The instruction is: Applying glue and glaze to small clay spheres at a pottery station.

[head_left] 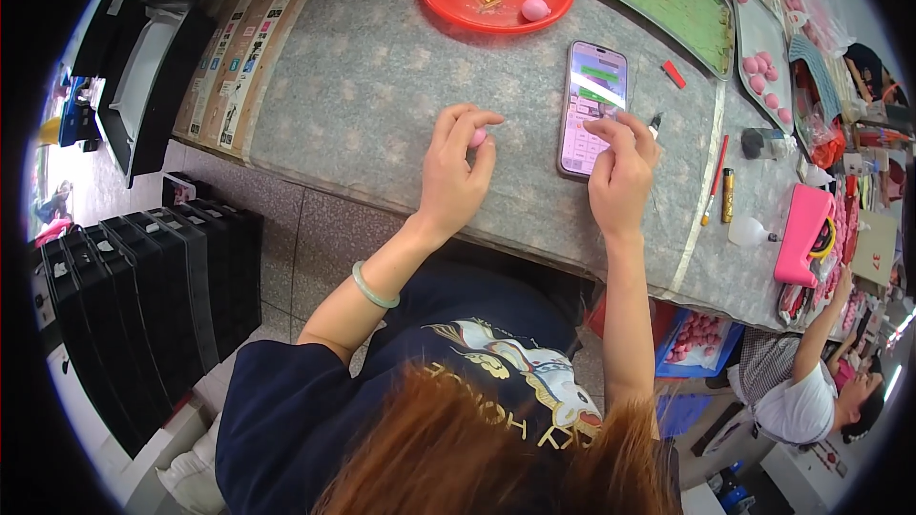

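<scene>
Left hand (pixel 456 172), centre of frame: fingers curled into a closed grip around a small pink rounded lump (pixel 478 137), pinched between fingertips and thumb just above the grey speckled stone bench (pixel 363 86). Only a sliver of pink shows between the fingers. A pale green bangle (pixel 372 288) sits on that forearm.

Right hand (pixel 620 172), right of centre: grasping nothing, fingers loosely bent, forefinger tip touching the lower part of the lit screen of a flat rectangular smartphone (pixel 592 107) lying on the bench. Screen shows a pinkish keypad-like layout (details not read).

Step in hand, as judged: the lump is being held or shaped in one hand while the other works the phone. Setting the lump down would call for a free spot on the bench or a tray, and a gentle release, since it looks soft.

Outward: round red plastic tray (pixel 496 0) at top centre, carrying several similar pink lumps. To its right a long green-lined tray (pixel 668 10) with two more. Further right, a pale tray (pixel 759 33) with a cluster of them. Small red block (pixel 674 73), a red pen (pixel 717 181) and a yellow-barrelled marker (pixel 727 194) lie right of the phone. Stacked black crates (pixel 143 296) on the floor, lower left. Another person (pixel 811 381) sits at lower right, one arm raised to the bench edge.
</scene>
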A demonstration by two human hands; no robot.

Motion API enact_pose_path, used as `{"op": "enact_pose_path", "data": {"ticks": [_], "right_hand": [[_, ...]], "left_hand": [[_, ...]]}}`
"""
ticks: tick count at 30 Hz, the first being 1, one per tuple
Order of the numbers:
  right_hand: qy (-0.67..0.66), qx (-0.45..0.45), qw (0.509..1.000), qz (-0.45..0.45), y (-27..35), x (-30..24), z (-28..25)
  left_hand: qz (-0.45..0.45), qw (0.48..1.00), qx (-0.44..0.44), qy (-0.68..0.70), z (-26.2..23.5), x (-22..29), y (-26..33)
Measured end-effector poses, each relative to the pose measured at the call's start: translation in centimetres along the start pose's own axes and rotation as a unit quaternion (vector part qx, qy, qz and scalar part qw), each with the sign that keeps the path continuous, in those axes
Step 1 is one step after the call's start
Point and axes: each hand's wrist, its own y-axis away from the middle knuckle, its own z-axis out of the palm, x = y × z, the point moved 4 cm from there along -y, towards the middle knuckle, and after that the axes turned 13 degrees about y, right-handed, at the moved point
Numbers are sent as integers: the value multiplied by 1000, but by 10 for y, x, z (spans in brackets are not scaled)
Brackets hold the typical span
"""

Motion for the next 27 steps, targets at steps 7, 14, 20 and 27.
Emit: {"op": "enact_pose_path", "data": {"ticks": [7,14,20,27], "right_hand": [[17,-1,1000,-1,0,2,3],[70,20,995,65,4,25,-8],[-7,24,985,170,14,34,-20],[172,-16,982,80,19,59,-40]], "left_hand": [[2,1000,5,4,-1,1,0],[14,1000,5,-11,0,1,0],[-90,982,40,159,6,-2,-3],[-160,954,10,251,31,-4,-9]]}}
